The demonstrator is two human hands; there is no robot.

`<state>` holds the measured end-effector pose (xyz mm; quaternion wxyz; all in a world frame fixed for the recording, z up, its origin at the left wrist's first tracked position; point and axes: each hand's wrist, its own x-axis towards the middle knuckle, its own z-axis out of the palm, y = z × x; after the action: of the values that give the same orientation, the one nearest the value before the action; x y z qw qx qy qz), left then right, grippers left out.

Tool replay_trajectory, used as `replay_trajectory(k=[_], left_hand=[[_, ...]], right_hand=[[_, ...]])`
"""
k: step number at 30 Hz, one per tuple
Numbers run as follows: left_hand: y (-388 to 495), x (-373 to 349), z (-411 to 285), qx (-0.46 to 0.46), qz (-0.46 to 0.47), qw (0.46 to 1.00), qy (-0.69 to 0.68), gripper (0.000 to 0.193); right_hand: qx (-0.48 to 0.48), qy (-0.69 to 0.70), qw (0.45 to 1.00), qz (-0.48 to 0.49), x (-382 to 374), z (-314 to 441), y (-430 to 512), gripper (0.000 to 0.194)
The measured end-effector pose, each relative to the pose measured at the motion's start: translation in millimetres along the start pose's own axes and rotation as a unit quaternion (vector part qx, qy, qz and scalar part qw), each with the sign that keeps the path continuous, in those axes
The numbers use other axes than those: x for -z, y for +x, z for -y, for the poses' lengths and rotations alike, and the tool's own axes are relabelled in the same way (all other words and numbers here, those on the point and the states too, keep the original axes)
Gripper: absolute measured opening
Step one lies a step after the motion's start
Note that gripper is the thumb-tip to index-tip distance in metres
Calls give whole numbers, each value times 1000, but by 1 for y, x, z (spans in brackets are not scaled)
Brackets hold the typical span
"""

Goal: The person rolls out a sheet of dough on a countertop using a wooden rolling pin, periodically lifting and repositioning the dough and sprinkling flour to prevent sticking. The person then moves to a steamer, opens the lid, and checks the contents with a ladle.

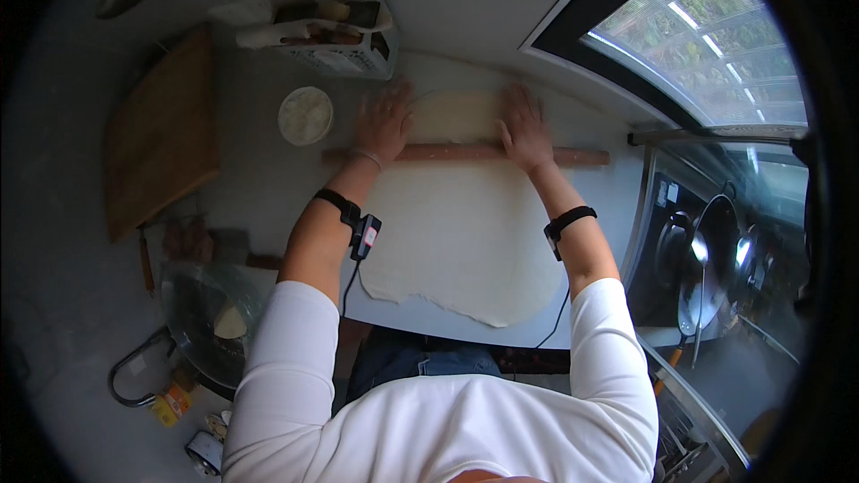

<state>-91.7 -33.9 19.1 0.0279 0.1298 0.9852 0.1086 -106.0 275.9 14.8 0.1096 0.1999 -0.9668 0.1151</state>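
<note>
A wide, thin sheet of pale dough (463, 235) lies over the white counter, its near edge uneven. Across its far part runs a long wooden rolling pin (453, 152). My left hand (386, 122) rests flat over the pin's left part, fingers stretched forward beyond it. Over the right part lies my right hand (526, 127), palm down with its thumb pointing inward. Neither hand curls around the pin. Left of my left hand stands a round container of white powder, likely flour (305, 117).
A carton (339, 30) holding several items stands at the back. To the left are a wooden cutting board (164, 141) and a clear bowl (208, 302) with a pale piece inside. Glass panels on the right border a wok (708, 261). A window (698, 40) is beyond.
</note>
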Motion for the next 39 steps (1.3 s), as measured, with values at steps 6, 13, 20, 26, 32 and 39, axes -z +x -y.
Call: replay_trajectory(k=[6,13,20,26,32,39], left_hand=[[-54,9,-27,-32,95,991,93,73],[-6,-3,-5,-30,-40,991,122,75],[-168,-15,-49,-47,38,994,-86,74],[-171,7,-52,-23,10,998,-58,72],[-193,-10,-61,15,8,999,-35,76],[-309,-5,-78,-66,67,987,-134,72]], right_hand=[[29,-16,989,145,18,20,-56,67],[11,9,998,57,-11,-9,-7,65],[-13,32,992,121,42,61,-160,63],[-40,113,987,111,68,74,-157,65],[-74,20,992,105,44,93,-177,67],[-31,81,985,150,96,119,-285,67]])
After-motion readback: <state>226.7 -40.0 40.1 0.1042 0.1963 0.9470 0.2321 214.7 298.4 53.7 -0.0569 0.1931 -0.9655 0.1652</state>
